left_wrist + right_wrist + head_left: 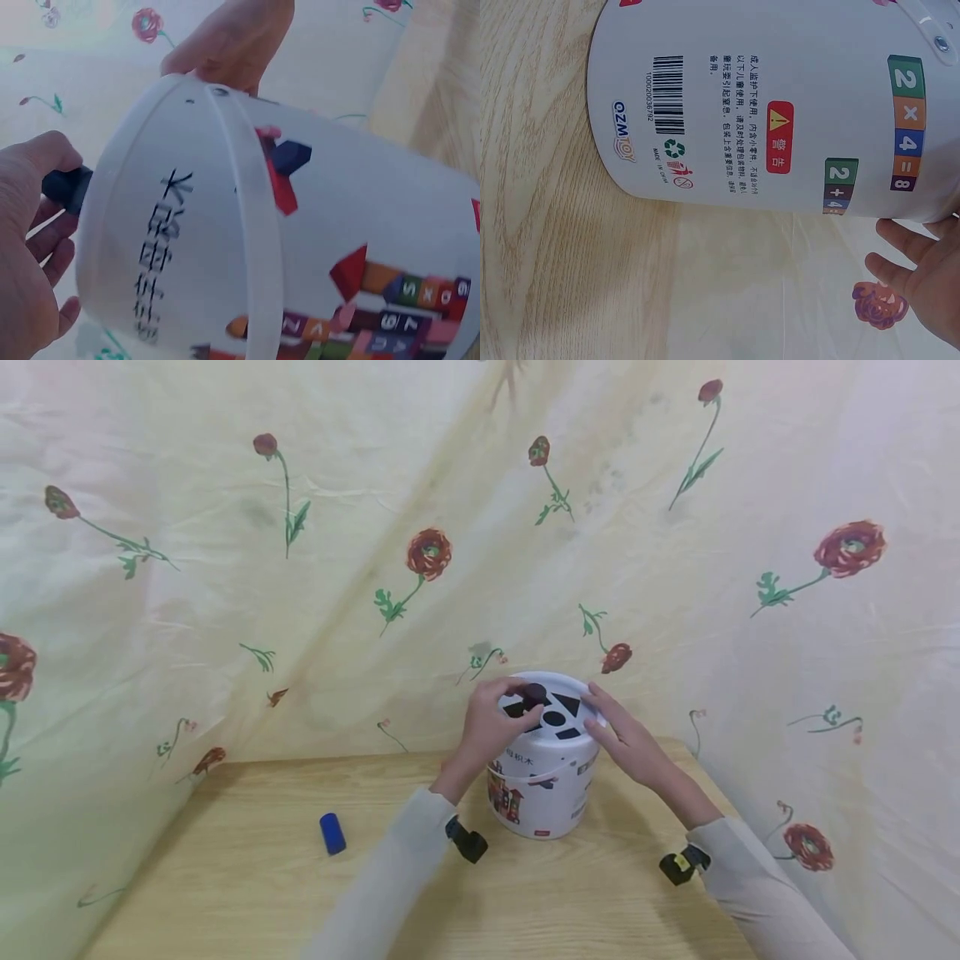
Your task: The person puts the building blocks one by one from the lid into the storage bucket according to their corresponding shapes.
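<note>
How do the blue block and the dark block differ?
Place: the blue block lies on the table; the left hand pinches the dark block at the bucket's lid.
Colour: the blue block is vivid; the dark block looks near-black.
Shared: both are much smaller than the bucket.

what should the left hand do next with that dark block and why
Probably ease the dark block gently downward: the left hand pinches it at the lid, whose top has dark shaped openings, and the right hand touches the lid's edge, which may help steady the bucket. Whether the block fits there is hard to tell.
</note>
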Action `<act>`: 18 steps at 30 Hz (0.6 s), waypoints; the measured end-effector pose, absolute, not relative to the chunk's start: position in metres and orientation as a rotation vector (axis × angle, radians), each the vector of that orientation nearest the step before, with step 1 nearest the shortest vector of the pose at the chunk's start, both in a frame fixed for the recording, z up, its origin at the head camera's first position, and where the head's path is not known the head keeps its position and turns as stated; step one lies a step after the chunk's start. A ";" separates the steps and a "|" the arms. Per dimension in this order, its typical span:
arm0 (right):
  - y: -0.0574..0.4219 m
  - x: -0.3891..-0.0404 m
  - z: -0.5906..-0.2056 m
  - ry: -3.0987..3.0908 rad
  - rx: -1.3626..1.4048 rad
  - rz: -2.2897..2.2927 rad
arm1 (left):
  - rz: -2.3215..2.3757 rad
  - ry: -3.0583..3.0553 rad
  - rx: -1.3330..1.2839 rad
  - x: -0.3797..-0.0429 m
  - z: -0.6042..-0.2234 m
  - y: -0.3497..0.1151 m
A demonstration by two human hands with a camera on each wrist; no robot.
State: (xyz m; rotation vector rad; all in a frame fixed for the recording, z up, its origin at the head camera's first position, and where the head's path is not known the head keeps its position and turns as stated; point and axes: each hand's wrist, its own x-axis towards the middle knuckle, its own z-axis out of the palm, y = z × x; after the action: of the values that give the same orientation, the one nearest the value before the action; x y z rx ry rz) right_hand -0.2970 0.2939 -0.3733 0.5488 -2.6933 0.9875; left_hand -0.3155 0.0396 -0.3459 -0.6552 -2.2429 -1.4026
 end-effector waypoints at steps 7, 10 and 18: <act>0.294 -0.297 -0.375 -2.675 0.577 0.994 | -1.259 -2.446 -0.630 -0.315 -0.344 0.058; 0.294 -0.296 -0.374 -2.675 0.583 0.990 | -1.149 -2.527 -0.612 -0.314 -0.343 0.061; 0.295 -0.297 -0.374 -2.689 0.573 0.989 | -1.080 -2.558 -0.666 -0.314 -0.340 0.059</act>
State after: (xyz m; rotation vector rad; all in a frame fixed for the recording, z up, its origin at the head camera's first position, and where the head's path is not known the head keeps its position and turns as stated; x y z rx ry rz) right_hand -0.2975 0.2950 -0.3739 0.5726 -2.6885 0.9887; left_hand -0.3140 0.0589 -0.3404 -0.6659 -2.5579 -1.0797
